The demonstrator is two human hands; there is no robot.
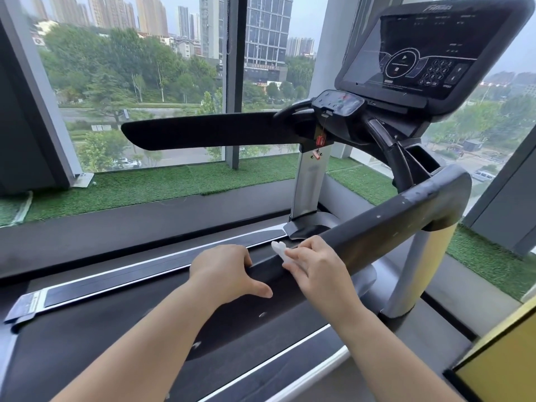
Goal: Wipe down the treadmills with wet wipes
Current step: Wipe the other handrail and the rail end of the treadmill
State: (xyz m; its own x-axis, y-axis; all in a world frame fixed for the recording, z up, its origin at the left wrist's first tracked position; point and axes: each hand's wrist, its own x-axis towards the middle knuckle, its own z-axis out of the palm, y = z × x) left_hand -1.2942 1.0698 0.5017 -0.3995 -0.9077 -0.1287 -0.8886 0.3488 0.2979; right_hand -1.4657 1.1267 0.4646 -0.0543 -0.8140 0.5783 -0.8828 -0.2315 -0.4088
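**Wiping the Near Handrail, Both Hands on the Bar**

Reaching in from the bottom edge with both bare forearms, the left one angling up from the lower left, the right one from the lower right. Clasping the near handrail (391,221) of the treadmill (307,187) with the left hand (229,271): fingers curling over the far side of the bar, thumb stretching out along its near face. Pressing a crumpled white wet wipe (279,250) against the same bar with the right hand (314,266), just beside the left and not touching it; fingers bending round the wipe, wrist tilting down over the rail, a tuft of wipe poking out past the fingertips. Leaning over the dark belt (87,358), with the console (429,53) rising at upper right and the far handrail (208,132) running before the window.
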